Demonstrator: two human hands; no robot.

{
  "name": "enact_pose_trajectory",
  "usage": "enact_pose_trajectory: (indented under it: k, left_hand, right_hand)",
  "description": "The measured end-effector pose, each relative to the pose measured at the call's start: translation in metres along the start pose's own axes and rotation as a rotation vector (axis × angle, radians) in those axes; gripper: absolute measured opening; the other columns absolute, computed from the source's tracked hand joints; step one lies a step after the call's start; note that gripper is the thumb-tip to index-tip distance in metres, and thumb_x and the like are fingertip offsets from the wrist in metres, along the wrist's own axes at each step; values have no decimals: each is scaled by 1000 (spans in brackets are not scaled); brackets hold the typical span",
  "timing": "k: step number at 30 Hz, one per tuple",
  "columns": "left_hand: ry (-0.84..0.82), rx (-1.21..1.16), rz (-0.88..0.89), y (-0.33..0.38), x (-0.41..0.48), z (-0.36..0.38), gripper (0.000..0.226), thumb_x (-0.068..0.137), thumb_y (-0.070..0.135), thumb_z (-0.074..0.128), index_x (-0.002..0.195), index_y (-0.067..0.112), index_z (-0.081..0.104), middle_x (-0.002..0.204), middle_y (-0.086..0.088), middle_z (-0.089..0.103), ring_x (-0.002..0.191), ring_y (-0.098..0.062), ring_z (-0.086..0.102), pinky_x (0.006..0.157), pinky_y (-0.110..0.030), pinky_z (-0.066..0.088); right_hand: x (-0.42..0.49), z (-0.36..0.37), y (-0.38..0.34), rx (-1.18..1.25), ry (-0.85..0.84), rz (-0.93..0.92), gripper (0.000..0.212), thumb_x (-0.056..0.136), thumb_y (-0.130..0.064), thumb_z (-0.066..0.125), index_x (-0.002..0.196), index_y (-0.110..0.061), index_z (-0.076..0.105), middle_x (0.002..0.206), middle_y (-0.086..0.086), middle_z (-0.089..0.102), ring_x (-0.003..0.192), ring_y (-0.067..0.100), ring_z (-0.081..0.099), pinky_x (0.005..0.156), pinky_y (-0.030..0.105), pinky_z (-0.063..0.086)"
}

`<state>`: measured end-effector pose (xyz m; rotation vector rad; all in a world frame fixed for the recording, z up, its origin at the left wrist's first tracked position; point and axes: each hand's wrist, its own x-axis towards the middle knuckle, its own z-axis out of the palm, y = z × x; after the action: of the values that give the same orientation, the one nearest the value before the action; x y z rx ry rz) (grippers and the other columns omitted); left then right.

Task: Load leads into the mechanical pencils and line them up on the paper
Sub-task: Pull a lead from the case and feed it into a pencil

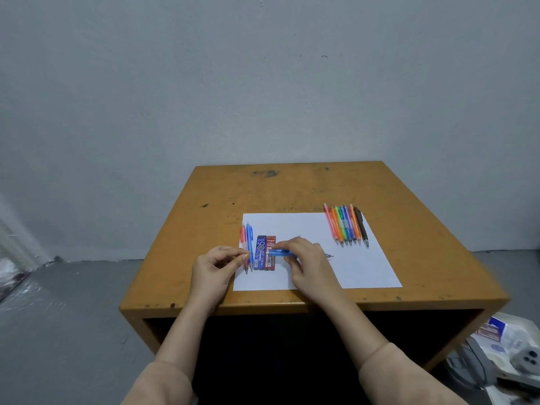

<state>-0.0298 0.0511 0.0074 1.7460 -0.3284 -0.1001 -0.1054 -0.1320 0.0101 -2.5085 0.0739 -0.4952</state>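
A white sheet of paper (pixel 350 264) lies on the yellow-brown table (pixel 263 194). My right hand (pixel 306 261) holds a blue mechanical pencil (pixel 282 252) sideways above the paper, tip pointing right. My left hand (pixel 216 267) is pinched at the pencil's left end; I cannot tell what is between its fingertips. Two pencils, one red-pink (pixel 243 238) and one blue (pixel 249 238), lie side by side at the paper's left edge. Next to them lie a blue lead case (pixel 260 252) and a red lead case (pixel 270 249). A row of several coloured pencils (pixel 346 226) lies at the paper's far right corner.
The table stands against a grey wall (pixel 263 83). The floor on the left is grey. At the lower right, beside the table, a white tray (pixel 508 346) holds boxes and small items.
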Motion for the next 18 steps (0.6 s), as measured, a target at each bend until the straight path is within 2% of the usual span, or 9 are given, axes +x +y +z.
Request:
enact_pose_trajectory:
  k: [4,12,18]
  left_hand:
    - [-4,19,-4,-1,1,0,12,80,17,73,86,27,73,93,10,68,90,-1,60,66,-18,51]
    - [1,28,11,-1,1,1,12,80,14,73,84,25,74,92,8,68,85,7,58,62,-10,49]
    - [-3,45,40,-1,0,2,13,79,12,74,81,25,74,90,10,69,81,9,58,63,-14,50]
  right_hand:
    - [0,1,1,-11,18,-17,31,92,-9,55,119,-22,62,121,-5,60,110,6,49,94,19,35]
    - [-1,1,0,-31,16,-42,30,91,-10,57,118,-20,63,121,-4,61,111,9,50,96,20,36]
    - [-2,1,0,-28,16,-65,30,92,-10,56,119,-20,63,120,-4,61,110,7,49,94,19,35]
